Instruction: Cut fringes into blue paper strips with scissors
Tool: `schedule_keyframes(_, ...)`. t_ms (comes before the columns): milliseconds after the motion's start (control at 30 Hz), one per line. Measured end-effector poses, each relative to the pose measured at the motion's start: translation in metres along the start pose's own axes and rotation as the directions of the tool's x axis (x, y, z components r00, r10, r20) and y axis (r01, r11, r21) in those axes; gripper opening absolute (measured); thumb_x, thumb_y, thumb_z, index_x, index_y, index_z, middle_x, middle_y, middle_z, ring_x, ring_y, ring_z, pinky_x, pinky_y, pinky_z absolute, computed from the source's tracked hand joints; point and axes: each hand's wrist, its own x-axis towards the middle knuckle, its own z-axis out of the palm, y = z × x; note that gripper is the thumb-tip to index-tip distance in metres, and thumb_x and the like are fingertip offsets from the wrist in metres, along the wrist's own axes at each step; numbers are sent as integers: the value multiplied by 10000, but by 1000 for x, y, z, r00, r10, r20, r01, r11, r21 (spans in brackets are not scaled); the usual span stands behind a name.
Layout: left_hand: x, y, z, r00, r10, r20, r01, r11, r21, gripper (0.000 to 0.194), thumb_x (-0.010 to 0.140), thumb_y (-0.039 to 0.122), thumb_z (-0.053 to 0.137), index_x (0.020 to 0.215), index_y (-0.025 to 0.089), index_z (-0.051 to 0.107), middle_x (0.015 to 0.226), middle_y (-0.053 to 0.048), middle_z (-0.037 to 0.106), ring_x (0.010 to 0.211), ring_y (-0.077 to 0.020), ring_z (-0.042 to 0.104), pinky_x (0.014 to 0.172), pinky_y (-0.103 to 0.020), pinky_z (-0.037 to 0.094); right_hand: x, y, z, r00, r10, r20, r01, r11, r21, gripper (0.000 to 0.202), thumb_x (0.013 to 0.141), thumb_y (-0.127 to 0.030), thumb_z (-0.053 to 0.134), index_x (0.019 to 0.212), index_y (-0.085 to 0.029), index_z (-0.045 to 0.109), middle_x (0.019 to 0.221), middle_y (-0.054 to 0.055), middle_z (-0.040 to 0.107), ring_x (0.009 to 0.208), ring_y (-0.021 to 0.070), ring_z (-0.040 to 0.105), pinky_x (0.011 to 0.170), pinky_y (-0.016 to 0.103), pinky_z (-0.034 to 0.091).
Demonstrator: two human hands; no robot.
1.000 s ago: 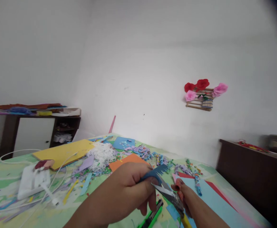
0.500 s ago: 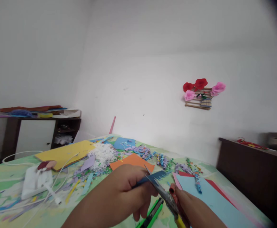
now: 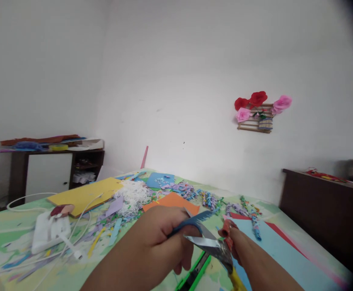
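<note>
My left hand [image 3: 164,242] pinches a strip of blue paper [image 3: 194,221] whose far edge is cut into a fringe. In my right hand [image 3: 240,246] is a pair of scissors [image 3: 221,249] with a yellow handle. The blades stand apart, one of them passing beside the blue strip near my left fingers. A red, tube-like piece [image 3: 227,231] shows at my right fingertips; whether it belongs to the scissors I cannot tell. Below my left hand a green utility knife [image 3: 194,275] lies on the table.
An orange sheet [image 3: 172,201], white shredded paper [image 3: 133,198] and a yellow stack [image 3: 85,195] lie behind my hands. Light blue paper [image 3: 281,248] is on the right. A white power strip [image 3: 51,232] with cables sits left. A dark cabinet [image 3: 318,210] stands right of the table.
The scissor blades have opened wider and swung away from the strip. My right hand has shifted slightly right and up. The left hand keeps its hold on the blue paper.
</note>
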Motion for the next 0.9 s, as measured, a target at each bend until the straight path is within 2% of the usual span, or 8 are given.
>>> schedule_keyframes(67,0,-2,1,998,41,-43,-38,997,67,285,805,159,413,540,166,517,535,46,535,538,-72,512,531,-151,377,-1,5,2,999,-43,-27,42,998,-47,573,602,-277,608,1137,-166,434,1144,151,544,1047,325,504,802,360,451)
schedule_keyframes(200,0,-4,5,999,33,25,-35,998,57,264,775,73,413,556,167,527,544,65,528,543,-51,524,527,-117,376,-3,9,6,994,-96,-53,91,991,-94,605,609,-250,599,1176,-158,408,1152,150,551,1058,329,501,807,369,462)
schedule_keyframes(400,0,-8,6,997,71,4,-71,996,48,263,736,19,423,551,173,528,564,75,537,553,-43,529,534,-106,373,-3,2,7,999,-44,-30,42,998,-45,560,571,-221,624,1103,-197,450,1089,117,597,998,324,548,755,335,491)
schedule_keyframes(533,-1,-11,4,997,78,13,-78,995,54,281,751,38,409,526,169,514,544,69,523,546,-48,520,533,-116,367,-2,3,7,1000,-29,8,30,996,-80,554,562,-187,628,1081,-181,434,1082,153,589,981,327,557,692,320,508)
schedule_keyframes(667,-1,-8,4,996,84,32,-83,996,-9,280,752,51,399,514,160,499,530,58,501,520,-50,500,508,-116,364,-1,3,9,999,-49,18,50,996,-78,513,575,-176,608,1055,-177,428,1051,155,598,965,321,565,689,320,500)
schedule_keyframes(800,0,-1,2,996,9,94,2,994,-109,255,751,108,410,507,158,466,493,42,477,456,-60,462,466,-137,376,1,2,12,998,-61,-10,60,997,-42,497,561,-148,591,1029,-192,430,983,112,622,925,306,584,647,300,498)
schedule_keyframes(900,2,1,1,987,-67,144,94,977,-190,254,775,235,434,530,166,450,459,32,468,425,-72,446,425,-150,376,2,0,13,996,-57,-68,55,998,-33,492,543,-143,593,1008,-208,446,940,85,639,849,287,614,619,285,494)
